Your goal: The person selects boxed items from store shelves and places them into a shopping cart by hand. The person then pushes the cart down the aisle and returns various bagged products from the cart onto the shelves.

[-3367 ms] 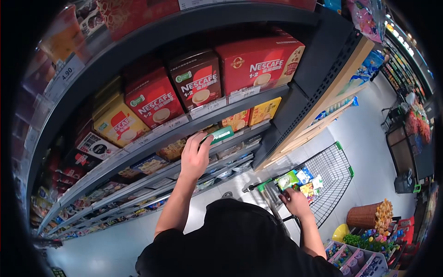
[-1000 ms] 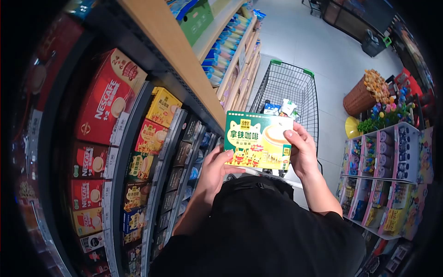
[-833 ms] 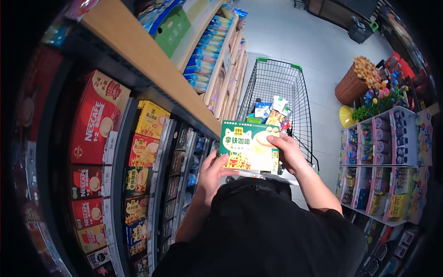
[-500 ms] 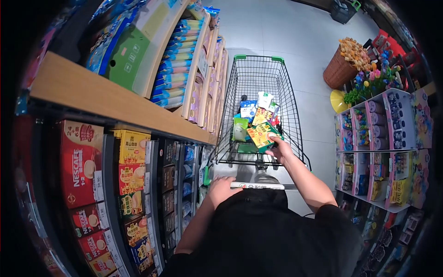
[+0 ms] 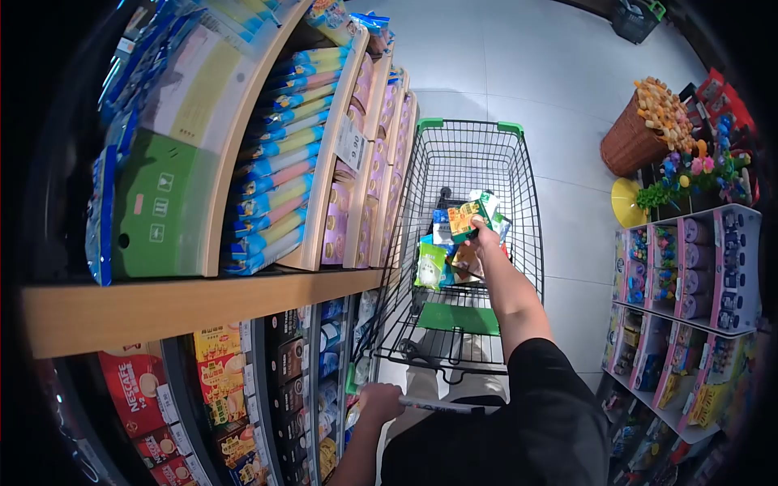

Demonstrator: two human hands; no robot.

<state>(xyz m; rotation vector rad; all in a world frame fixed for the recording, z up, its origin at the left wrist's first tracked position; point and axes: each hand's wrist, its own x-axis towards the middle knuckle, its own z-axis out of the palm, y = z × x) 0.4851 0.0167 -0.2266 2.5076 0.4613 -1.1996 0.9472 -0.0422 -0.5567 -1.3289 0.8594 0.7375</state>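
My right hand (image 5: pixel 484 232) reaches down into a wire shopping cart (image 5: pixel 535 212), its fingers closed on a green and yellow box (image 5: pixel 462 217). Around the box lie several packaged goods, among them a green packet (image 5: pixel 431 266), a blue and white pack (image 5: pixel 442 231) and a white package (image 5: pixel 486 198). Part of this pile is hidden by my right hand and the box. My left hand (image 5: pixel 381 402) is wrapped round the left end of the cart's handle (image 5: pixel 442 405).
Left of the cart runs a wooden shelf (image 5: pixel 203 304) with blue packets (image 5: pixel 279 178) above and coffee boxes (image 5: pixel 134 389) below. On the right stand a wicker basket (image 5: pixel 632 144), artificial flowers (image 5: pixel 689 182) and a display rack (image 5: pixel 685 275). A dark shopping basket (image 5: pixel 636 23) sits on the floor ahead.
My right arm has stretched farther forward into the cart, carrying the box away from me over the goods. My view has shifted forward and down. The left hand stays on the handle.
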